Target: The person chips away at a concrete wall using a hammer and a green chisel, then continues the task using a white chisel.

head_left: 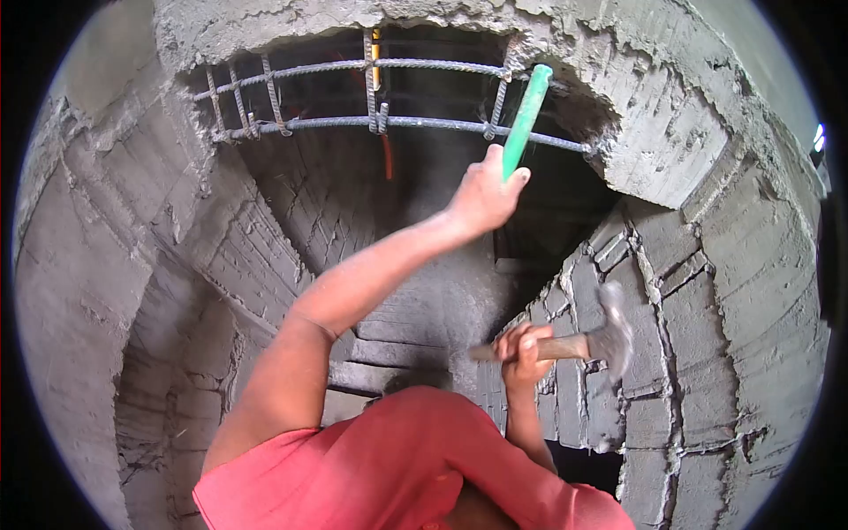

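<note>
My left hand is raised and wrapped round a green chisel. Its upper end lies at the broken concrete edge; whether it touches is hard to tell. Lower down and to the right, my right hand grips the wooden handle of a hammer. The hammer head points right, slightly blurred, in front of the brick wall and well apart from the chisel. Bare ribbed steel bars cross the opening just left of and behind the chisel.
Rough plastered wall curves along the left. On the right stands a brick wall with raised mortar joints. A yellow strip and an orange-red strip hang near the bars. A dark gap lies below the concrete.
</note>
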`<state>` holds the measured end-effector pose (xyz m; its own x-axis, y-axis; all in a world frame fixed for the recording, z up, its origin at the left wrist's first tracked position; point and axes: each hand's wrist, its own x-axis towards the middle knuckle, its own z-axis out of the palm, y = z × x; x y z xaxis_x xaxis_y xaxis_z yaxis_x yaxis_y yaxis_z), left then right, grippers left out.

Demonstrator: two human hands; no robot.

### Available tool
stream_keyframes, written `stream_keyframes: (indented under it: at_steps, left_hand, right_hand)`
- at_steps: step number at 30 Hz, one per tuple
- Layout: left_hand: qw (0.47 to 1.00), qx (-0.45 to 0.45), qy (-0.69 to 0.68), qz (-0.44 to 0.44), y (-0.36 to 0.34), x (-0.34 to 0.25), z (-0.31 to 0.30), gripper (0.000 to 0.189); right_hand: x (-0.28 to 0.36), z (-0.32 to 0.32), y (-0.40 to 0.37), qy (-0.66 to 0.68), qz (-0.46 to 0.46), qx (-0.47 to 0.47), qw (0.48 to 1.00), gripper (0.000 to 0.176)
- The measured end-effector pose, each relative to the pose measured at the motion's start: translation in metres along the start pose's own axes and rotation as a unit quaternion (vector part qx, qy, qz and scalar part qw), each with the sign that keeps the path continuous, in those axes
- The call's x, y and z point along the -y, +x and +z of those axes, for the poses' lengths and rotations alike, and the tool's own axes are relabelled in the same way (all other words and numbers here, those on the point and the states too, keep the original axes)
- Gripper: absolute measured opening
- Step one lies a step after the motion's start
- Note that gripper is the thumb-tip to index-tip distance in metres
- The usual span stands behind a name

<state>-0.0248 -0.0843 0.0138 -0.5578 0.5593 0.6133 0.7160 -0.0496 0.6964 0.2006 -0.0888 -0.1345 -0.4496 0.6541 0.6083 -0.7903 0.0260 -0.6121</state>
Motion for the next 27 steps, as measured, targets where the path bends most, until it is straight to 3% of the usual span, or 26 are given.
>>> stream_keyframes:
  at_steps: [1, 2, 5, 7, 9, 10, 11, 13, 15, 17, 18, 19, 21, 22, 23, 27]
  left_hand:
    - [0.998, -0.059, 0.010, -0.011, -0.003, -0.021, 0.014, 0.046]
    - [0.995, -0.061, -0.016, -0.072, -0.005, -0.039, 0.020, 0.044]
    - [0.999, -0.049, -0.010, -0.009, -0.004, -0.015, 0.001, 0.044]
    - [0.994, 0.030, 0.087, 0.061, 0.007, 0.011, -0.028, 0.046]
    - [0.971, 0.123, 0.200, 0.044, 0.008, 0.023, -0.045, 0.045]
    - [0.975, 0.122, 0.186, 0.002, -0.003, 0.003, -0.037, 0.041]
    - [0.988, 0.093, 0.120, 0.035, -0.017, 0.007, -0.021, 0.042]
    - [0.978, 0.134, 0.149, 0.060, -0.036, -0.008, -0.019, 0.045]
    - [0.983, 0.097, 0.128, 0.085, -0.041, -0.006, -0.017, 0.047]
    - [0.996, 0.029, 0.066, 0.045, -0.040, -0.004, -0.018, 0.049]
    - [0.996, 0.002, 0.050, 0.069, -0.035, 0.003, -0.018, 0.051]
    - [0.996, -0.017, 0.041, 0.079, -0.029, 0.004, -0.019, 0.052]
    - [0.996, -0.030, 0.016, 0.088, -0.016, 0.010, -0.022, 0.052]
    - [0.996, -0.033, 0.010, 0.088, -0.010, 0.014, -0.022, 0.052]
    - [0.996, -0.033, 0.005, 0.079, -0.003, 0.019, -0.021, 0.052]
    - [0.992, -0.042, -0.051, 0.110, 0.005, 0.037, -0.019, 0.057]
  right_hand:
    - [0.007, -0.006, -0.008, -0.006, 0.075, -0.018, 0.997, 0.030]
    - [0.008, -0.009, -0.013, -0.009, 0.149, -0.042, 0.988, 0.030]
    - [0.013, -0.035, -0.016, -0.016, 0.136, -0.061, 0.989, 0.032]
    - [0.016, -0.045, -0.013, -0.015, 0.117, -0.050, 0.992, 0.030]
    - [0.021, -0.042, -0.005, -0.045, 0.067, -0.044, 0.996, 0.029]
    - [0.021, -0.045, -0.001, -0.027, 0.070, -0.024, 0.997, 0.028]
    - [0.017, -0.042, 0.004, -0.023, 0.069, -0.024, 0.997, 0.028]
    - [0.015, -0.041, 0.012, -0.076, 0.089, -0.023, 0.993, 0.028]
    - [0.016, -0.034, 0.025, -0.078, 0.082, -0.026, 0.993, 0.024]
    - [0.025, -0.031, 0.035, -0.266, 0.066, 0.010, 0.962, 0.020]
    - [0.026, -0.031, 0.038, -0.309, 0.046, 0.011, 0.950, 0.024]
    - [0.029, -0.027, 0.041, -0.311, 0.046, 0.009, 0.949, 0.024]
    - [0.035, -0.017, 0.046, -0.180, 0.051, -0.009, 0.982, 0.032]
    - [0.034, -0.015, 0.046, -0.108, 0.056, -0.010, 0.993, 0.045]
    - [0.036, -0.013, 0.045, -0.116, 0.061, -0.010, 0.991, 0.055]
    - [0.043, 0.001, 0.049, -0.135, 0.023, -0.003, 0.991, 0.062]
